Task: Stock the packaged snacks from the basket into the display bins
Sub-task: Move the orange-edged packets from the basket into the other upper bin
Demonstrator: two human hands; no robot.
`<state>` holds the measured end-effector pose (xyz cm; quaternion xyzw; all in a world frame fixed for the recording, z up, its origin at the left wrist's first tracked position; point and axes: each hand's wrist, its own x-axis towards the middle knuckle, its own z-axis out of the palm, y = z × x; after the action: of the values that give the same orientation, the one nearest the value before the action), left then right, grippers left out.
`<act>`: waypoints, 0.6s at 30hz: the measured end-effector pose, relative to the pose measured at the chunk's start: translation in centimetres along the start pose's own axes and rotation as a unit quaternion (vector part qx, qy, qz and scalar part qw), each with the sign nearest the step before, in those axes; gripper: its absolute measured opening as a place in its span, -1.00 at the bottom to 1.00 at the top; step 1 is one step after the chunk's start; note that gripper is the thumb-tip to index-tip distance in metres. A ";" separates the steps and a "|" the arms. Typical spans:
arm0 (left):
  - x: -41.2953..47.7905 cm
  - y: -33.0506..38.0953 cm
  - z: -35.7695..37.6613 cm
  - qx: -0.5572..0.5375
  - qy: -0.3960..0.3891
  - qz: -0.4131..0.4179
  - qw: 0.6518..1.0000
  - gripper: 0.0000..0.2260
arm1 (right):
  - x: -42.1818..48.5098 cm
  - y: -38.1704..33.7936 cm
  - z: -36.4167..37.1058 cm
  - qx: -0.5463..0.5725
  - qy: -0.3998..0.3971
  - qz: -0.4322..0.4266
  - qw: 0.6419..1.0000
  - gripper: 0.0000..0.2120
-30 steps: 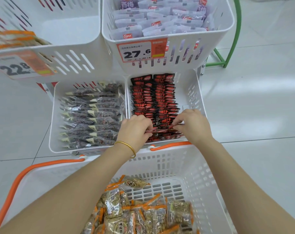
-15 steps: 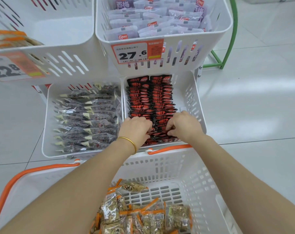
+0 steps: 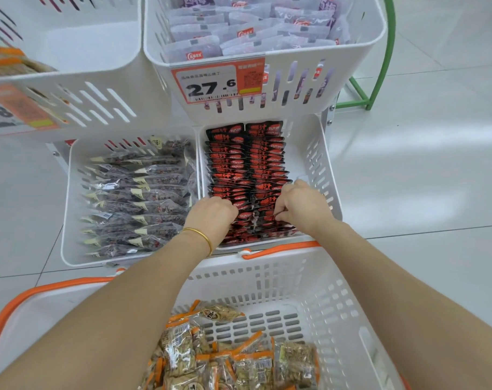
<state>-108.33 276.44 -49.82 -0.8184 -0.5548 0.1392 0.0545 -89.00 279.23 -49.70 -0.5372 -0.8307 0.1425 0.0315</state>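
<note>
Two rows of red-and-black snack packets [image 3: 247,164] stand in the lower right display bin [image 3: 320,164]. My left hand [image 3: 211,215] has its fingers curled into the near packets of the left row. My right hand [image 3: 298,204] pinches packets in the right row close to the bin's front. Below my arms the white basket [image 3: 318,291] with orange handles holds several clear packets of nuts with orange ends [image 3: 233,358].
The lower left bin [image 3: 67,192] is full of dark clear-wrapped snacks. Above sit a bin of pale purple packets [image 3: 250,26] with a 27.6 price tag [image 3: 211,85] and a nearly bare upper left bin [image 3: 70,52]. A green frame [image 3: 379,66] stands on the tiled floor.
Both hands have slid a little farther back into the red packets and closer together. The view has shifted slightly.
</note>
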 end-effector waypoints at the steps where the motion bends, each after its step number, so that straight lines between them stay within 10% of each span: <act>1: 0.1 0.1 -0.2 0.000 0.003 -0.006 1.000 -0.86 | 0.0 -0.1 0.0 -0.013 -0.001 -0.005 1.000 -0.93; 12: -0.6 0.1 -1.0 -0.043 -0.041 -0.069 0.996 -0.78 | -0.4 -1.4 -0.2 -0.062 -0.010 -0.004 0.998 -0.86; 18: -9.5 -1.5 -5.2 -0.291 0.094 -0.108 0.946 -0.78 | -4.9 -6.0 -2.8 0.163 0.171 0.050 0.970 -0.80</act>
<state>-111.44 268.57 -42.88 -0.7430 -0.6488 -0.1129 -0.1194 -91.60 273.07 -44.86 -0.5818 -0.7507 0.1837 0.2533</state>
